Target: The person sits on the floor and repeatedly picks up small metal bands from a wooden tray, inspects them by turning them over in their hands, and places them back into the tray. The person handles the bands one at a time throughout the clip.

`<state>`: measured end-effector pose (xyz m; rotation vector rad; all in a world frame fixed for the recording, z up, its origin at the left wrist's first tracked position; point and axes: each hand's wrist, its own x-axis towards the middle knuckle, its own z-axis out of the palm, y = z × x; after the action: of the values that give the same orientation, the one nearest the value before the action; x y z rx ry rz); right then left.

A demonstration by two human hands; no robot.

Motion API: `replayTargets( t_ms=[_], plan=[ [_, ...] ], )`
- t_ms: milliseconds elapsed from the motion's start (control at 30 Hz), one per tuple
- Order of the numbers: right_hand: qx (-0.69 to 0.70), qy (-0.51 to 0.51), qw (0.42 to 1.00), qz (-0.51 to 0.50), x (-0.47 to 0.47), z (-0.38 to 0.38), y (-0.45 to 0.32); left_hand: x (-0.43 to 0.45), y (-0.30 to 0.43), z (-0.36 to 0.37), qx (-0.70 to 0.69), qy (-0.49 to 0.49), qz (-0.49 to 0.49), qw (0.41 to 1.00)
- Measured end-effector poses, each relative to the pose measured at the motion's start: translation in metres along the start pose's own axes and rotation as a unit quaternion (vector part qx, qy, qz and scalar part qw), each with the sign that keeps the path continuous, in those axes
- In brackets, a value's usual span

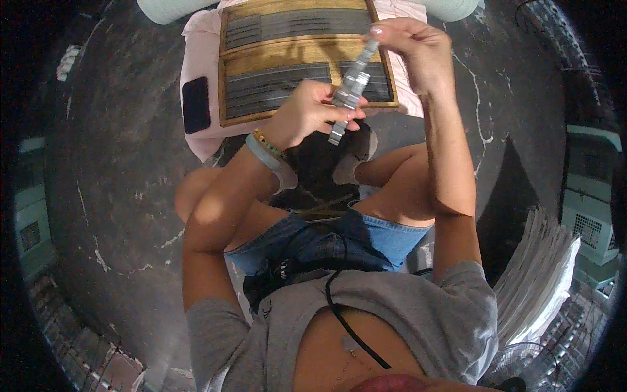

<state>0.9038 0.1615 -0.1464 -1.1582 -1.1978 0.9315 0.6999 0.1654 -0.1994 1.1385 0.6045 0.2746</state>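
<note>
My left hand (313,110) grips a slanting bundle of narrow, shiny silver-grey strips (360,81), with its fingers wrapped around the lower part. The bundle's lower end sticks out below those fingers. At the upper end, my right hand (423,51) pinches the strips between thumb and fingertips. Both hands are raised over the right side of a shallow wooden tray (274,46). Long dark grey strips (279,88) lie side by side in its compartments. The exact material of the held strips cannot be made out.
Pale pink cloth (201,54) covers the support under the tray. A dark phone (196,105) lies on it at the left. White rolls (169,10) stand beyond. To my right are a stack of pale sheets (534,264) and a fan (519,365). The dark floor (132,161) is cracked.
</note>
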Motion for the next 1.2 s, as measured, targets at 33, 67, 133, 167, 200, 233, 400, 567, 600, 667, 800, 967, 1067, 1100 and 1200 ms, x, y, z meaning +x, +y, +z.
replayTargets(
  t_ms=[33, 67, 133, 167, 200, 233, 400, 567, 600, 667, 800, 967, 1067, 1100, 1200],
  plan=[
    [0.07, 0.019, 0.997, 0.021, 0.001, -0.006, -0.001, -0.001, 0.003, -0.003, 0.004, 0.009, 0.015, 1.0],
    [0.066, 0.019, 0.997, 0.024, 0.002, -0.012, -0.003, -0.002, 0.005, -0.005, 0.013, 0.026, 0.017, 0.999],
    [0.047, 0.004, 0.997, 0.053, 0.003, -0.016, -0.002, -0.004, 0.012, -0.009, -0.03, 0.032, 0.047, 0.998],
    [0.03, -0.008, 0.997, 0.074, 0.003, -0.015, 0.0, -0.004, 0.015, -0.01, -0.049, 0.039, 0.054, 0.997],
    [0.002, -0.01, 0.994, 0.113, 0.002, -0.013, 0.001, -0.005, 0.018, -0.011, -0.046, 0.046, 0.065, 0.996],
    [-0.009, -0.015, 0.992, 0.125, 0.001, -0.009, 0.004, -0.006, 0.02, -0.012, -0.053, 0.047, 0.06, 0.996],
    [-0.01, -0.029, 0.995, 0.097, -0.004, 0.01, 0.013, -0.008, 0.025, -0.013, -0.054, 0.027, 0.062, 0.996],
    [-0.036, 0.001, 0.997, 0.065, -0.008, 0.023, 0.015, -0.01, 0.025, -0.006, -0.071, 0.021, 0.084, 0.994],
    [-0.032, -0.001, 0.998, 0.055, -0.009, 0.024, 0.014, -0.011, 0.026, -0.004, -0.074, 0.03, 0.084, 0.993],
    [-0.029, -0.009, 0.998, 0.053, -0.01, 0.025, 0.014, -0.012, 0.028, -0.003, -0.085, 0.022, 0.072, 0.994],
    [-0.069, -0.002, 0.996, 0.058, -0.011, 0.027, 0.013, -0.013, 0.028, -0.002, -0.071, 0.023, 0.066, 0.995],
    [-0.076, -0.02, 0.996, 0.051, -0.013, 0.032, 0.017, -0.011, 0.027, -0.002, -0.121, 0.04, 0.038, 0.991],
    [-0.009, -0.069, 0.995, 0.067, -0.012, 0.031, 0.019, -0.012, 0.027, -0.001, -0.142, 0.051, 0.045, 0.987],
    [-0.012, -0.078, 0.995, 0.063, -0.011, 0.029, 0.02, -0.012, 0.027, 0.0, -0.147, 0.059, 0.044, 0.986],
    [-0.012, -0.104, 0.993, 0.062, -0.01, 0.027, 0.019, -0.012, 0.029, 0.0, -0.15, 0.058, 0.044, 0.986]
  ],
)
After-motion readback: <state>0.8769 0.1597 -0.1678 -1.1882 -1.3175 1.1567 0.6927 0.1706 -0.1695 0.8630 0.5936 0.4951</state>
